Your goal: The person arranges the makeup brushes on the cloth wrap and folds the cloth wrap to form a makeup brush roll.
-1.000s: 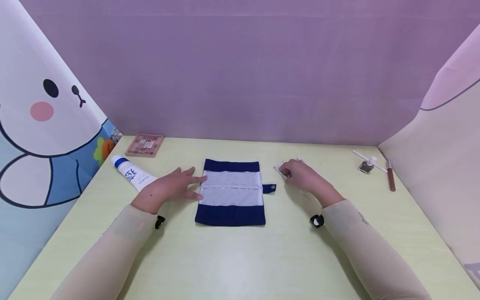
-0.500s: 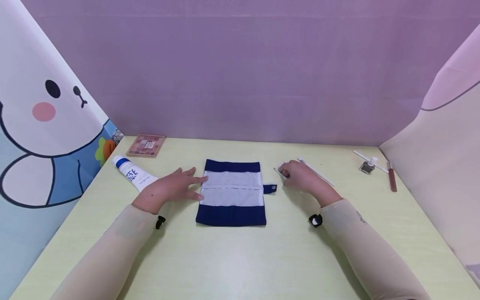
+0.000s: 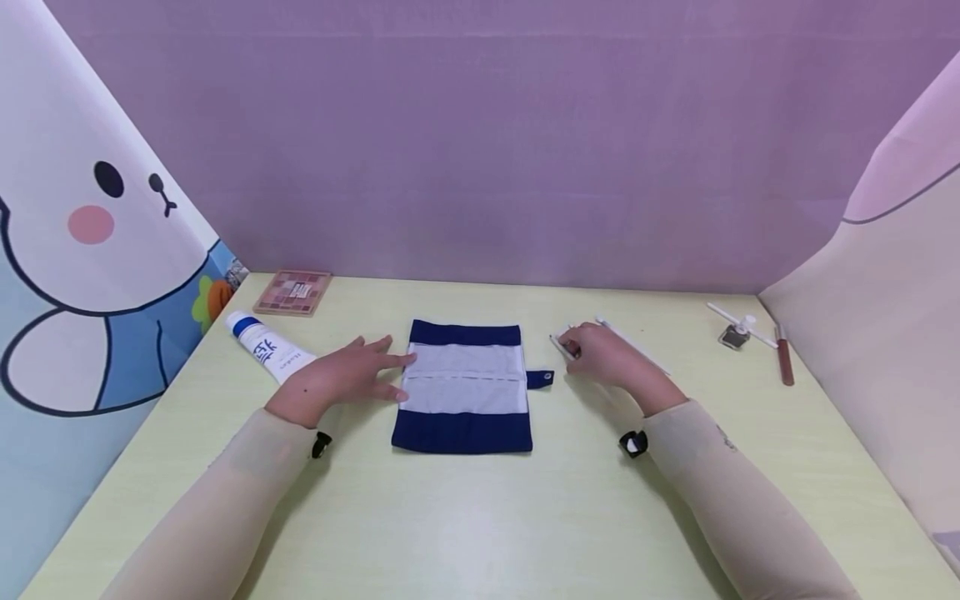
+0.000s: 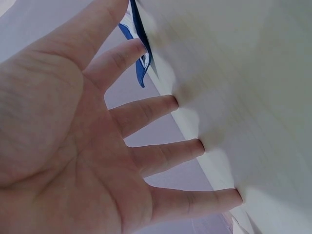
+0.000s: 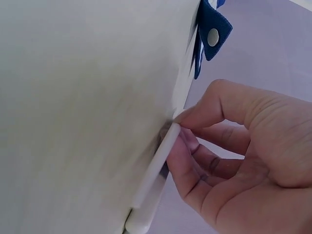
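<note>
Item: slim white stick (image 3: pixel 628 342), a pen-like cosmetic applicator, lying on the pale green table (image 3: pixel 480 517) just right of the navy-and-white fabric pouch (image 3: pixel 463 386).

Landmark: the fabric pouch, spread flat at mid-table, its snap tab (image 3: pixel 539 377) pointing right.

Grip: the right hand (image 3: pixel 609 357) rests right of the snap tab, fingers curled, thumb and forefinger pinching the near end of the white stick (image 5: pixel 155 181); the far end shows beyond the knuckles, pointing away from the pouch. The stick seems to lie against the table, barely raised if at all. The left hand (image 3: pixel 341 377) lies flat, fingers spread and straight, fingertips (image 4: pixel 170 103) on the table at the pouch's left edge, holding nothing.

Handling, as judged: light, rigid, smooth plastic; likely to roll or slip from a loose pinch; thin enough to bend or snap under pressure. Best taken near mid-length or kept low by its end.

Also present: white tube with blue cap (image 3: pixel 266 347), left of the pouch; eyeshadow palette (image 3: pixel 291 291), behind and left; small bottle (image 3: pixel 734 331) and brown lip pencil (image 3: pixel 782 356), far right.
</note>
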A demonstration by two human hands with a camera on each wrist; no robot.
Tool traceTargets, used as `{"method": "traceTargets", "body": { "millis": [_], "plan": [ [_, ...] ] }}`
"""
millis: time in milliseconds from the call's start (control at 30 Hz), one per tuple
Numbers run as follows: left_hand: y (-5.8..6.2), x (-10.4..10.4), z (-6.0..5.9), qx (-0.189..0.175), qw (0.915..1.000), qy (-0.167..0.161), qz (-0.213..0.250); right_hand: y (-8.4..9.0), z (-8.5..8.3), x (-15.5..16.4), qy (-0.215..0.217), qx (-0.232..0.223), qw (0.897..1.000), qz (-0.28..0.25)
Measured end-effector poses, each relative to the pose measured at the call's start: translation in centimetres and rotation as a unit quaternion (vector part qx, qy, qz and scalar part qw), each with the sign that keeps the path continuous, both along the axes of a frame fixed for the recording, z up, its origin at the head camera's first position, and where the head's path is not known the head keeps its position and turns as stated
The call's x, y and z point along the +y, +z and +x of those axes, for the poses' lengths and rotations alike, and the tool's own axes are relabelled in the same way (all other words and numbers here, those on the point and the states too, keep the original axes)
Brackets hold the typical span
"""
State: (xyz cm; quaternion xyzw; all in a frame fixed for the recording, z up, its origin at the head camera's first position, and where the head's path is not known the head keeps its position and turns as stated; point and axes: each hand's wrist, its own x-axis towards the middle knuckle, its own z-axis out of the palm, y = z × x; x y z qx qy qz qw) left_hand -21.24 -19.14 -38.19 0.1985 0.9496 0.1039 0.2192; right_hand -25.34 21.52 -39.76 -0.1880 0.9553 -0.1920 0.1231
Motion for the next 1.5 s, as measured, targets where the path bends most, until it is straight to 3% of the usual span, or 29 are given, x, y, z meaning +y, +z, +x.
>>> {"method": "traceTargets", "body": {
  "millis": [467, 733, 1033, 1300, 1500],
  "plan": [
    [-0.3, 0.0, 0.0, 0.003, 1.0000, 0.005, -0.002, 0.4, 0.0, 0.5, -0.004, -0.033, 0.997, -0.070],
    [-0.4, 0.0, -0.2, 0.000, 1.0000, 0.010, -0.001, 1.4, -0.2, 0.1, -0.033, -0.079, 0.984, -0.155],
    [-0.4, -0.1, -0.2, -0.006, 0.9999, 0.011, -0.004, 1.8, -0.8, -2.4, -0.044, -0.120, 0.956, -0.265],
    [-0.5, 0.0, -0.4, -0.005, 0.9999, 0.013, -0.003, 2.5, -1.5, -6.7, -0.050, -0.157, 0.911, -0.379],
    [-0.8, 0.0, -0.6, -0.007, 0.9998, 0.015, -0.007, 2.2, -2.3, -10.4, -0.077, -0.175, 0.887, -0.419]
  ]
}}
